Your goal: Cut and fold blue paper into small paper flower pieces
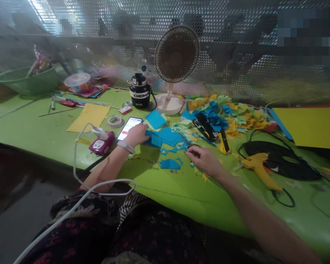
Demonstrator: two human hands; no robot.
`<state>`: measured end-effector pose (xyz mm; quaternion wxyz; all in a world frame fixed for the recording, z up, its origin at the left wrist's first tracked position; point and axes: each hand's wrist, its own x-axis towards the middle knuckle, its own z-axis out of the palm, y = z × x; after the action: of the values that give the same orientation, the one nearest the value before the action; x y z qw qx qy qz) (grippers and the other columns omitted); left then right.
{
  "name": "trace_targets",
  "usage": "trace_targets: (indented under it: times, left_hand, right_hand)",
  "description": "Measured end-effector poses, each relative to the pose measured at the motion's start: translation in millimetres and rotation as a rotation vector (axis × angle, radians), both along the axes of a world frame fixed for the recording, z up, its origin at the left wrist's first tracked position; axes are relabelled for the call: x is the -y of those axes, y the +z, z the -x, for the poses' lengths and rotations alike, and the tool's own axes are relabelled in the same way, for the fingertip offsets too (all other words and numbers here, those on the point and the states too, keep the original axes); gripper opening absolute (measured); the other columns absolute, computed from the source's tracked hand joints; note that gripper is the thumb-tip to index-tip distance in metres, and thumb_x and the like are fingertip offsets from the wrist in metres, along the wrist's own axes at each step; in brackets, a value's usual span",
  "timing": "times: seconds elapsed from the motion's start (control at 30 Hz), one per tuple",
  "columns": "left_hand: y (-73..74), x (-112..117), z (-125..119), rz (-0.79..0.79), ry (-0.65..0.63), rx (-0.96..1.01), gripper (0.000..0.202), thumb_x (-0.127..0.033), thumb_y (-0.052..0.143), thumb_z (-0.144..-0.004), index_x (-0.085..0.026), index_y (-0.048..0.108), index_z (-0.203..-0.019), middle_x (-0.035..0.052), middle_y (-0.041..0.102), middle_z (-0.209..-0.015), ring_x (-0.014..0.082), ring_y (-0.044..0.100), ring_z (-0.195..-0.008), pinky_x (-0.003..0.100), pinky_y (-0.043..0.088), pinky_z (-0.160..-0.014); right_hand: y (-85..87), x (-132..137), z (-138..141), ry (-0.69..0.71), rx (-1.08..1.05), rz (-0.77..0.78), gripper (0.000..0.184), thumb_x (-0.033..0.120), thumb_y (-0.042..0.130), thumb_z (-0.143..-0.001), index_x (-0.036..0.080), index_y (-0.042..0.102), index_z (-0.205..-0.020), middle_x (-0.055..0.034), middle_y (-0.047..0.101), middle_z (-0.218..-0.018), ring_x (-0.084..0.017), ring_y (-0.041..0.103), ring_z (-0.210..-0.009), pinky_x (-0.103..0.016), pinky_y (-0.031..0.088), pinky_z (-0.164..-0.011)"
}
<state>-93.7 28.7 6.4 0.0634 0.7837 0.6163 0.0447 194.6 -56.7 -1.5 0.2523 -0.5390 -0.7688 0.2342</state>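
Observation:
My left hand [137, 135] reaches over the right edge of a lit phone [128, 128]. Its fingers are closed at a small blue paper piece [156, 140]; the exact grip is partly hidden. Blue paper sheets [170, 136] lie just right of it. My right hand [202, 158] is closed around a slim dark tool [185, 139], seemingly scissors, its tip pointing left and away over blue paper scraps. A folded blue paper piece [169, 164] lies on the table between my hands, nearer to me. A blue square [155, 119] rests beyond my left hand.
Blue, yellow and green folded papers [222, 113] are heaped at back right, beside a yellow-handled cutter [224, 142]. A yellow glue gun [261, 169] lies right. A fan [177, 55] and black bottle [139, 91] stand behind. A white cable [74, 157] loops near my left arm.

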Motion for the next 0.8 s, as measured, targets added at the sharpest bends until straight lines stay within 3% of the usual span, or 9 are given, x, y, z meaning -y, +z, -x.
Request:
trace_targets:
  times: [0.2, 0.4, 0.53, 0.67, 0.8]
  left_hand:
    - [-0.4, -3.2, -3.1, -0.035, 0.004, 0.095, 0.052, -0.018, 0.062, -0.074, -0.017, 0.061, -0.126, 0.0108, 0.069, -0.113, 0.0281, 0.066, -0.104, 0.032, 0.050, -0.076]
    - [1.7, -4.2, -2.8, -0.104, 0.056, 0.264, 0.045, -0.024, 0.069, -0.078, -0.019, 0.061, -0.123, 0.0076, 0.074, -0.099, 0.0258, 0.068, -0.091, 0.032, 0.048, -0.073]
    - [2.2, -5.5, -1.9, -0.113, 0.059, 0.309, 0.033, -0.023, 0.066, -0.080, -0.022, 0.067, -0.113, 0.0051, 0.076, -0.092, 0.0249, 0.069, -0.088, 0.032, 0.048, -0.073]
    - [2.7, -5.7, -3.7, -0.154, 0.125, 0.228, 0.018, -0.030, 0.062, -0.086, -0.022, 0.073, -0.098, 0.0078, 0.077, -0.093, 0.0281, 0.069, -0.093, 0.034, 0.048, -0.073]
    - [3.9, -3.5, -6.0, -0.193, 0.138, 0.214, 0.027, -0.036, 0.054, -0.093, -0.021, 0.075, -0.090, 0.0112, 0.076, -0.096, 0.0301, 0.068, -0.095, 0.036, 0.048, -0.076]
  right_hand:
    - [-1.9, 0.4, 0.0, 0.043, 0.004, 0.011, 0.030, 0.045, 0.053, -0.087, 0.021, 0.064, -0.073, -0.0008, 0.063, -0.059, -0.014, 0.051, -0.051, -0.028, 0.035, -0.052]
    - [-1.9, 0.3, -0.8, 0.076, 0.054, 0.014, 0.028, 0.043, 0.054, -0.087, 0.022, 0.066, -0.075, -0.0012, 0.063, -0.059, -0.015, 0.053, -0.053, -0.028, 0.034, -0.055]
    - [-1.4, 0.0, -0.9, 0.085, 0.071, 0.006, 0.027, 0.042, 0.053, -0.087, 0.022, 0.067, -0.077, -0.0015, 0.064, -0.060, -0.016, 0.054, -0.054, -0.028, 0.034, -0.055]
    - [-3.0, -0.4, -1.6, 0.103, 0.077, -0.005, 0.028, 0.042, 0.052, -0.089, 0.022, 0.068, -0.078, -0.0016, 0.064, -0.060, -0.016, 0.053, -0.054, -0.028, 0.034, -0.055]
    - [-4.3, -0.5, -1.8, 0.102, 0.089, -0.017, 0.028, 0.041, 0.052, -0.089, 0.021, 0.069, -0.079, -0.0021, 0.066, -0.063, -0.015, 0.054, -0.054, -0.029, 0.034, -0.056]
